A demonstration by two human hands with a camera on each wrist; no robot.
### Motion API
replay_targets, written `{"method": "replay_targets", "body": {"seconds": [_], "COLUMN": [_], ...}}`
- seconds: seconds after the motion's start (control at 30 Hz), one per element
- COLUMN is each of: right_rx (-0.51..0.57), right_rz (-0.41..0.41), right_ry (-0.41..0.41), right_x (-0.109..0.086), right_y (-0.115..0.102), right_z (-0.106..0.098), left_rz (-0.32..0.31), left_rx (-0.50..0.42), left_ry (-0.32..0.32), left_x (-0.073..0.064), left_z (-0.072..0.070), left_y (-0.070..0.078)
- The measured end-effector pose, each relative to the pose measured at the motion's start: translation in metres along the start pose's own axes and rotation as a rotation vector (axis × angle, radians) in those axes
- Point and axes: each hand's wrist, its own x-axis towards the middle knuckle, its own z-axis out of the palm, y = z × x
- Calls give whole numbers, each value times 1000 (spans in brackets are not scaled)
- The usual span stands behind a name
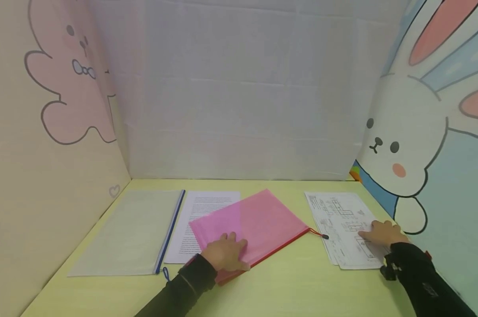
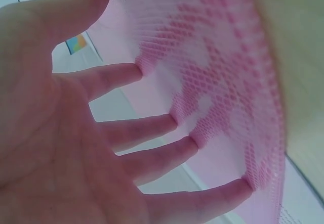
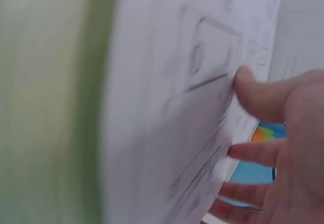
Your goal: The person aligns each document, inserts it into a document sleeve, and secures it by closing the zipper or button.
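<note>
A pink mesh zip pouch (image 1: 262, 220) lies at an angle mid-table, with a red zip edge and a corded pull (image 1: 318, 233) at its right corner. My left hand (image 1: 224, 253) rests on its lower left part; in the left wrist view, spread fingertips (image 2: 190, 145) press dents into the mesh (image 2: 223, 72). On the right is a small stack of sheets with line drawings (image 1: 338, 224). Over the stack's right side, my right hand (image 1: 383, 233) touches the top sheet (image 3: 167, 123) with its thumb and fingertips, as the right wrist view shows.
A clear zip pouch (image 1: 127, 233) with a blue zip edge lies on the left. Beside it is a sheet of printed text (image 1: 183, 237), partly under the pink pouch. A white sheet hangs at the back, and walls with cartoon animals stand on both sides.
</note>
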Motion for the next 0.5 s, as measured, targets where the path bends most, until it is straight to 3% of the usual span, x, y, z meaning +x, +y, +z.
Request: {"method": "replay_targets", "body": {"seconds": [0.17, 0.37, 0.5], "right_rx": [107, 154, 180], "right_rz": [108, 223, 272], "right_ry": [28, 23, -7], "right_x": [9, 27, 21], "right_y": [-5, 1, -4], "right_z": [2, 7, 1], "left_rz": [13, 10, -15], "left_rx": [14, 13, 11], "left_ry": [18, 69, 87], "left_x": [1, 3, 2], "left_z": [0, 3, 3], "left_y": [-1, 2, 5]}}
